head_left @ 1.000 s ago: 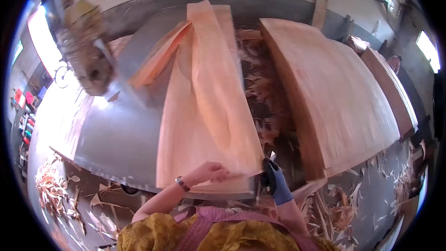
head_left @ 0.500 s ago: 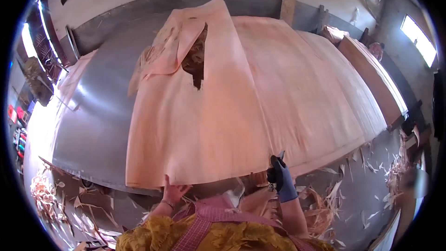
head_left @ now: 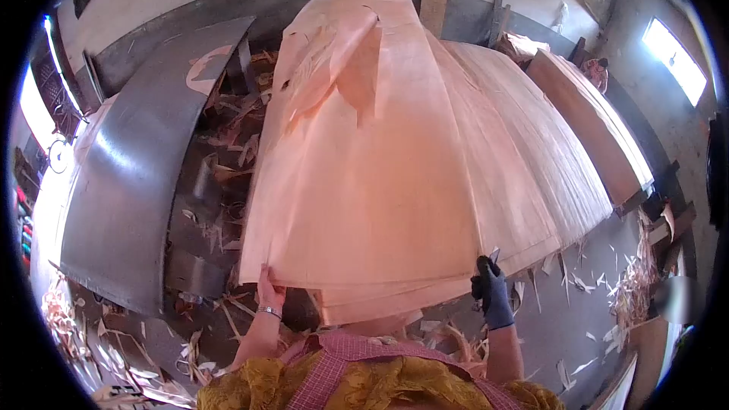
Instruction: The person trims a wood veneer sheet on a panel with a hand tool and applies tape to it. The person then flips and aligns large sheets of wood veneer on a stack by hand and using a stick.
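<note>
A large, thin sheet of wood veneer (head_left: 364, 205) lies in front of me, with a long split and a ragged, folded area toward its far end. My left hand (head_left: 270, 294), bare with a bracelet at the wrist, grips the sheet's near left corner, thumb on top. At the near right corner is my right hand (head_left: 492, 294) in a grey-and-black glove, its fingers closed. A short pointed blade (head_left: 495, 253), seemingly a small knife, sticks up from this fist. Whether these fingers also pinch the veneer is hard to see. Beneath and to the right are more veneer sheets (head_left: 531, 159).
To the left stands a dark, smooth metal-like tabletop (head_left: 121, 182), with a scrap-filled gap beside it. Another veneer stack (head_left: 592, 121) lies at the far right. Torn strips (head_left: 630, 304) litter the floor. A wooden board (head_left: 433, 1) leans on the back wall.
The veneer sheet has shifted right, off the dark tabletop and over the stack, uncovering the gap. Both hands moved right with it. Its tear now shows pale wood beneath instead of dark.
</note>
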A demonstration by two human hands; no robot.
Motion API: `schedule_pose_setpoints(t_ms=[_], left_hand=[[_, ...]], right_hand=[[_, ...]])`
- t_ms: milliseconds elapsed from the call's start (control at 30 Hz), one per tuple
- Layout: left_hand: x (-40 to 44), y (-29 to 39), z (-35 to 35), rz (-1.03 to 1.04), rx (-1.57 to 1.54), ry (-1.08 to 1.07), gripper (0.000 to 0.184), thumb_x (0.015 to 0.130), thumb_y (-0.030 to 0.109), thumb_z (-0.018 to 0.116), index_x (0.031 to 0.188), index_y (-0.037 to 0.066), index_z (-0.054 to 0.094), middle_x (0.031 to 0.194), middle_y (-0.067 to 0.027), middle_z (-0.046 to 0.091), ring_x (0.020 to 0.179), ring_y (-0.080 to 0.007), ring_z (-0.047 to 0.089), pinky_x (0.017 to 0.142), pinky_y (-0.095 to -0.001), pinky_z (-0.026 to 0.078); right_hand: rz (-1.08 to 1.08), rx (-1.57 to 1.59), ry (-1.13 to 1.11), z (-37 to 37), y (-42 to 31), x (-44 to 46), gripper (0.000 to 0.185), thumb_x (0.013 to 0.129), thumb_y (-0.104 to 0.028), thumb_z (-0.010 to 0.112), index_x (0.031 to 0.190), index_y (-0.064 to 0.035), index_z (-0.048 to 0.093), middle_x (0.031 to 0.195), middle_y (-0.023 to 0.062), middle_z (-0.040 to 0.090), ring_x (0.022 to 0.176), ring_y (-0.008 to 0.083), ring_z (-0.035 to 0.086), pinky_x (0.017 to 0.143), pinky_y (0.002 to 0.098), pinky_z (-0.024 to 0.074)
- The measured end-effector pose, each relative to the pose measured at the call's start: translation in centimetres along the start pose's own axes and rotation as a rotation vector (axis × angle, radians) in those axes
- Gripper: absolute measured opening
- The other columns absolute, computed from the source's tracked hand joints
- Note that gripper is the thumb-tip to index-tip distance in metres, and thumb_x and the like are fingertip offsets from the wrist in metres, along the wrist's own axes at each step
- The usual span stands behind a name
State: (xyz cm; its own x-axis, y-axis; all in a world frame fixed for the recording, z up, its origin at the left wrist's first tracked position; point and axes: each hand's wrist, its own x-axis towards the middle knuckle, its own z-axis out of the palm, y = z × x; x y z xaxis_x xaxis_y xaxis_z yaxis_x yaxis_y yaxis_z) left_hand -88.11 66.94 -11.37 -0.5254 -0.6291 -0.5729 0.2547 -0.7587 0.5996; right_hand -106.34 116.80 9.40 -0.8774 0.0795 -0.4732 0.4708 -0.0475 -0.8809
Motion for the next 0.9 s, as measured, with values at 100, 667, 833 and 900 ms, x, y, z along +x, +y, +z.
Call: schedule_pose_setpoints(t_ms=[100, 667, 833, 900], left_hand=[[-4.7, -6.3, 5.5, -0.024, 0.01, -0.08, 0.03, 0.092, 0.042, 0.06, 0.101, 0.014, 0.064, 0.095, 0.0005, 0.068, 0.085, -0.0147, 0.065, 0.072, -0.0309, 0.055], [-11.4, -32.9, 18.7, 0.033, -0.08, -0.054, 0.038, 0.093, 0.047, 0.056, 0.115, 0.015, 0.059, 0.107, 0.0003, 0.066, 0.092, -0.0175, 0.065, 0.071, -0.0353, 0.056], [-8.1, -37.8, 17.0, -0.029, -0.023, 0.16, 0.045, 0.097, 0.044, 0.05, 0.126, 0.011, 0.053, 0.122, -0.0047, 0.061, 0.109, -0.0225, 0.06, 0.087, -0.0409, 0.053], [-8.7, -37.9, 17.9, 0.007, -0.055, 0.122, 0.046, 0.098, 0.043, 0.046, 0.13, 0.009, 0.05, 0.128, -0.0066, 0.057, 0.117, -0.0248, 0.055, 0.096, -0.0434, 0.048]], right_hand=[[-0.086, -0.023, -0.038, -8.4, -1.0, 7.1, 0.031, 0.088, -0.042, 0.067, 0.105, -0.0164, 0.061, 0.057, 0.0023, 0.052, 0.039, 0.0118, 0.045, 0.036, 0.027, 0.0333], [-0.16, -0.171, 0.036, -31.4, -4.5, 25.0, 0.027, 0.091, -0.036, 0.066, 0.106, -0.0141, 0.062, 0.054, -0.0001, 0.05, 0.037, 0.0077, 0.043, 0.034, 0.0233, 0.0298], [-0.169, -0.22, 0.035, -33.4, -1.9, 29.6, 0.028, 0.092, -0.035, 0.065, 0.11, -0.0136, 0.063, 0.055, -0.0029, 0.05, 0.04, 0.0064, 0.044, 0.035, 0.0234, 0.0307], [-0.208, -0.301, 0.087, -34.1, -0.7, 30.2, 0.028, 0.092, -0.035, 0.065, 0.11, -0.0136, 0.063, 0.056, -0.0032, 0.05, 0.041, 0.0065, 0.045, 0.036, 0.0235, 0.0319]])
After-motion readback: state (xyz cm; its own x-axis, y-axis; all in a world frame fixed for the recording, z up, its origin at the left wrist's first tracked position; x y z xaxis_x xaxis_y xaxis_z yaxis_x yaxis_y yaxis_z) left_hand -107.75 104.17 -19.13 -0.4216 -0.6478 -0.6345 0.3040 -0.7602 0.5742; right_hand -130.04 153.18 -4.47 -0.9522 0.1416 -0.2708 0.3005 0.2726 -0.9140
